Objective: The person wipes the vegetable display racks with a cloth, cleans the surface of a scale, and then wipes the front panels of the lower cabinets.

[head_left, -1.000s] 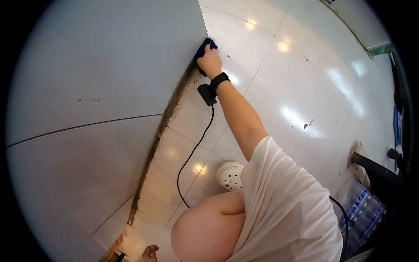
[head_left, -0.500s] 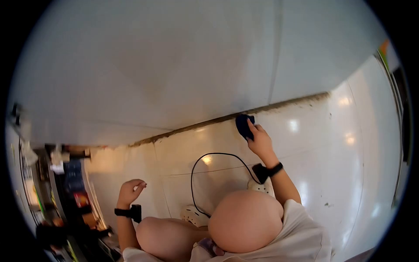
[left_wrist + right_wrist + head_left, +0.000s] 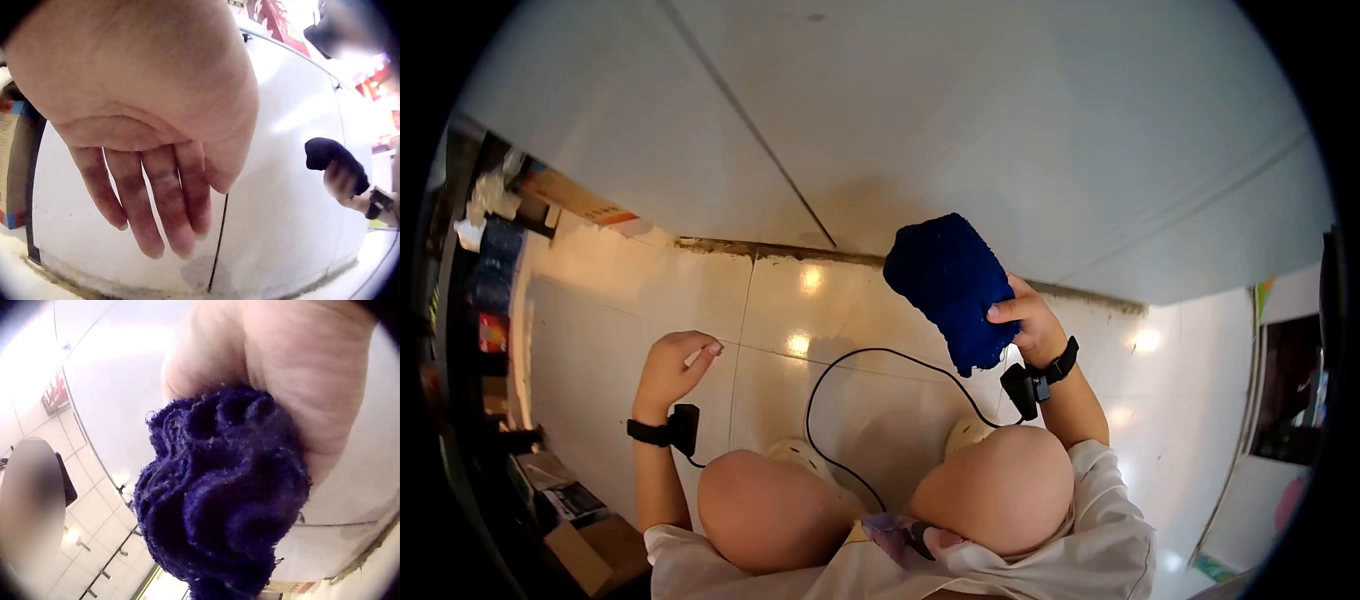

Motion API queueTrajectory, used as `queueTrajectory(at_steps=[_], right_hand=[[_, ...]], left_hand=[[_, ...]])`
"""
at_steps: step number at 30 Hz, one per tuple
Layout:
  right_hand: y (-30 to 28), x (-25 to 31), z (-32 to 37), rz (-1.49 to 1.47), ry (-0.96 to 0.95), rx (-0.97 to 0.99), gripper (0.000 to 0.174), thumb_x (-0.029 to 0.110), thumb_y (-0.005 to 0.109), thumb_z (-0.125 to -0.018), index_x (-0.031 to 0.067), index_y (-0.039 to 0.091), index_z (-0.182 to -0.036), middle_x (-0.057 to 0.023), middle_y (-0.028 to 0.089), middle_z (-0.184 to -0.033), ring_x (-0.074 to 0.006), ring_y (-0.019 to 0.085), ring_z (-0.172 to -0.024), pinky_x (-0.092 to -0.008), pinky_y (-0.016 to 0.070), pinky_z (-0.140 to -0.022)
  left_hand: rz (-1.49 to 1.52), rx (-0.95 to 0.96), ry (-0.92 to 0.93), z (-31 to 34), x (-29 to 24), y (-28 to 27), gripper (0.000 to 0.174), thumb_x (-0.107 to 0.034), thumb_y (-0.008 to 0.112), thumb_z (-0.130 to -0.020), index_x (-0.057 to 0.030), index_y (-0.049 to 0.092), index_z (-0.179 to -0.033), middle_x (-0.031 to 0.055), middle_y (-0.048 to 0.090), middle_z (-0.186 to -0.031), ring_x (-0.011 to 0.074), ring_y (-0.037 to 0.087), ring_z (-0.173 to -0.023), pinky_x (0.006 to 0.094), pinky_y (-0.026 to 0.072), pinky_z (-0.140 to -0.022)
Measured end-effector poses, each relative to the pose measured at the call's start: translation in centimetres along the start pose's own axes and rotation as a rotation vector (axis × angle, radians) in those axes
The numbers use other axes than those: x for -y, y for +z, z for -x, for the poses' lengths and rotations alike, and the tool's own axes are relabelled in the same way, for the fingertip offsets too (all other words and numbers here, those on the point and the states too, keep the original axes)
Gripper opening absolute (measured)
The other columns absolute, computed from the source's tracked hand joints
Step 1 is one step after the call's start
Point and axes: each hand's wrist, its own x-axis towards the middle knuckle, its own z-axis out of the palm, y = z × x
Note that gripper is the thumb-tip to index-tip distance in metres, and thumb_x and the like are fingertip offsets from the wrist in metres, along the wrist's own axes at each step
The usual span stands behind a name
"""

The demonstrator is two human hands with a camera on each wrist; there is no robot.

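Note:
My right hand (image 3: pixel 1032 318) grips a folded dark blue cloth (image 3: pixel 950 285), with the thumb over its near face. The cloth is raised off the floor and overlaps the white panelled front (image 3: pixel 1020 150) in the head view. Bunched folds of the blue cloth (image 3: pixel 225 487) fill the middle of the right wrist view, under the palm. My left hand (image 3: pixel 675 370) hangs over the floor at the left, holding nothing. In the left wrist view its fingers (image 3: pixel 165 200) extend downward, relaxed and slightly parted.
A dirty brown seam (image 3: pixel 740 247) runs where the panels meet the tiled floor (image 3: pixel 690 300). A black cable (image 3: pixel 870 350) loops between my knees and the right wrist camera. Cardboard boxes (image 3: pixel 595 550) and shelving stand at the left. Light clogs (image 3: pixel 800 455) show under my knees.
My right hand has lifted the cloth from the seam at the floor and brought it up nearer to me. The head view has turned left, bringing my left hand fully into sight.

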Motion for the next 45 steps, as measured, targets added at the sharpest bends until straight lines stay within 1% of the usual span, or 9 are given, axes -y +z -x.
queueTrajectory(at_steps=[4, 6, 8, 13, 20, 27, 34, 37, 45], right_hand=[[8.1, 4.0, -4.2, 0.17, 0.16, -0.102, 0.072, 0.007, 0.073, -0.062, -0.0051, 0.048, -0.129, -0.0145, 0.064, -0.112, -0.0246, 0.064, -0.098, -0.0353, 0.049, -0.09], [10.1, 5.1, -7.2, 0.247, 0.253, 0.04, 0.074, 0.005, 0.073, -0.064, -0.0038, 0.046, -0.132, -0.013, 0.063, -0.116, -0.0219, 0.063, -0.101, -0.0354, 0.0476, -0.093], [10.3, 5.8, -9.5, 0.403, 0.371, 0.262, 0.075, 0.006, 0.07, -0.08, -0.0001, 0.031, -0.144, -0.014, 0.053, -0.131, -0.0222, 0.052, -0.119, -0.0356, 0.0408, -0.101], [14.9, 8.1, -14.0, 0.514, 0.461, 0.458, 0.072, 0.008, 0.066, -0.087, 0.0023, 0.027, -0.147, -0.0079, 0.028, -0.152, -0.0171, 0.033, -0.134, -0.0312, 0.0259, -0.11], [28.5, 12.8, -15.5, 0.612, 0.244, 0.59, 0.071, 0.01, 0.066, -0.087, 0.0017, 0.028, -0.147, -0.0106, 0.034, -0.149, -0.0186, 0.036, -0.133, -0.0315, 0.0278, -0.108], [38.5, 23.0, -9.1, 0.517, 0.11, 0.188, 0.078, 0.002, 0.072, -0.079, 0.0007, 0.031, -0.145, -0.0135, 0.04, -0.145, -0.0205, 0.04, -0.13, -0.0324, 0.0285, -0.108], [45.9, 30.7, -5.9, 1.552, -0.605, -0.599, 0.072, -0.003, 0.065, -0.076, 0.0056, 0.037, -0.142, -0.0197, 0.052, -0.128, -0.0353, 0.052, -0.113, -0.038, 0.0394, -0.099], [42.4, 31.9, -6.2, 1.724, -0.354, -0.774, 0.075, -0.004, 0.061, -0.076, 0.0168, 0.038, -0.143, -0.0202, 0.056, -0.116, -0.0407, 0.054, -0.102, -0.0439, 0.0456, -0.088], [42.3, 29.4, -11.1, 2.19, -0.011, -0.858, 0.073, -0.002, 0.059, -0.072, 0.0178, 0.043, -0.14, -0.02, 0.056, -0.114, -0.0408, 0.056, -0.092, -0.0473, 0.0483, -0.08]], left_hand=[[-0.056, -0.146, 0.032, 2.0, 0.9, -3.6, 0.012, -0.008, 0.06, -0.085, -0.0007, 0.067, -0.079, 0.0129, 0.068, -0.079, 0.0298, 0.064, -0.073, 0.0359, 0.0493, -0.068], [-0.084, -0.239, 0.054, 3.0, 2.6, -5.6, 0.01, -0.009, 0.063, -0.083, -0.0025, 0.067, -0.077, 0.0117, 0.067, -0.074, 0.0299, 0.061, -0.066, 0.0371, 0.0473, -0.063], [-0.132, -0.304, 0.025, 4.0, 2.8, -7.0, 0.008, -0.01, 0.065, -0.081, -0.0035, 0.067, -0.076, 0.0115, 0.065, -0.071, 0.0307, 0.059, -0.062, 0.0384, 0.0459, -0.059], [-0.284, -0.493, -0.046, 2.9, 0.5, -10.4, 0.009, -0.011, 0.069, -0.077, -0.0073, 0.064, -0.07, 0.008, 0.063, -0.067, 0.0285, 0.058, -0.059, 0.0378, 0.0454, -0.057], [-0.224, -0.549, -0.122, 5.4, -3.6, -22.5, 0.01, -0.009, 0.072, -0.075, -0.0074, 0.062, -0.076, 0.0079, 0.065, -0.069, 0.0277, 0.061, -0.063, 0.0373, 0.0476, -0.059], [-0.113, -0.532, -0.294, 9.3, -12.0, -33.1, 0.011, -0.007, 0.071, -0.076, -0.0077, 0.062, -0.081, 0.0068, 0.065, -0.068, 0.0269, 0.062, -0.063, 0.0362, 0.0477, -0.058], [0.135, -0.365, -0.481, 10.6, -18.9, -40.1, 0.008, -0.017, 0.064, -0.084, -0.0093, 0.064, -0.086, 0.0095, 0.064, -0.07, 0.031, 0.061, -0.067, 0.039, 0.0479, -0.061], [0.127, -0.334, -0.312, 11.7, -21.4, -42.0, 0.013, -0.022, 0.06, -0.087, -0.0095, 0.064, -0.086, 0.0107, 0.064, -0.073, 0.0323, 0.061, -0.07, 0.0414, 0.0475, -0.061], [0.173, -0.271, -0.312, 16.7, -23.3, -46.9, 0.02, -0.025, 0.056, -0.09, -0.0071, 0.065, -0.091, 0.0136, 0.064, -0.08, 0.0336, 0.06, -0.074, 0.0423, 0.0478, -0.066]])
